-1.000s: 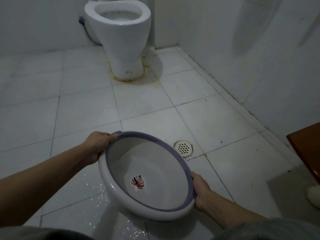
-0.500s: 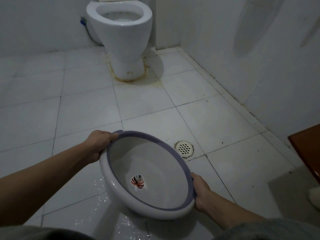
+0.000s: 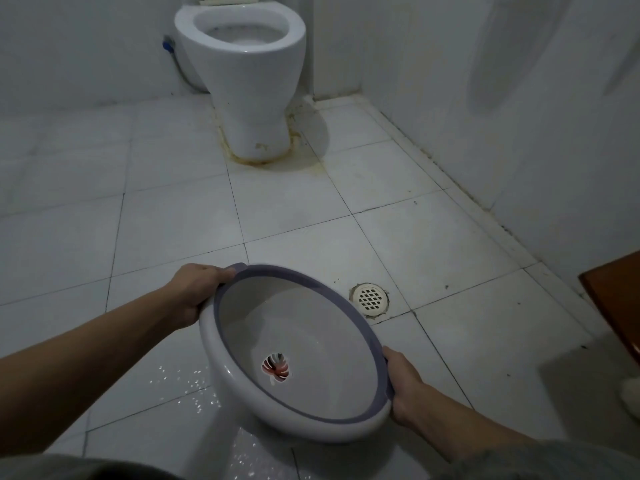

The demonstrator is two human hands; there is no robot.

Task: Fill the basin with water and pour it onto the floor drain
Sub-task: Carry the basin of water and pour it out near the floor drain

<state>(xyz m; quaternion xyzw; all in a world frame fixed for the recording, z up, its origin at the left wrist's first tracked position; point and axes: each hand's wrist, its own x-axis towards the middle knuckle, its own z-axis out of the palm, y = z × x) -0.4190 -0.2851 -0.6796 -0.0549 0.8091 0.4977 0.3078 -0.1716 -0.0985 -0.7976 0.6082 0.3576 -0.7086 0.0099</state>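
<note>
Both hands are lifting the basin a little higher than before and holding it tipped. Left hand is gripping the far left rim; right hand is gripping the near right rim. Beyond the basin's far right edge, the drain is sitting on the floor, nearer the right hand.

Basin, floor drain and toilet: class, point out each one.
basin [image 3: 311,341], head view, bare inner wall
floor drain [image 3: 371,296], head view, middle of grate
toilet [image 3: 256,98], head view, front of pedestal
</note>
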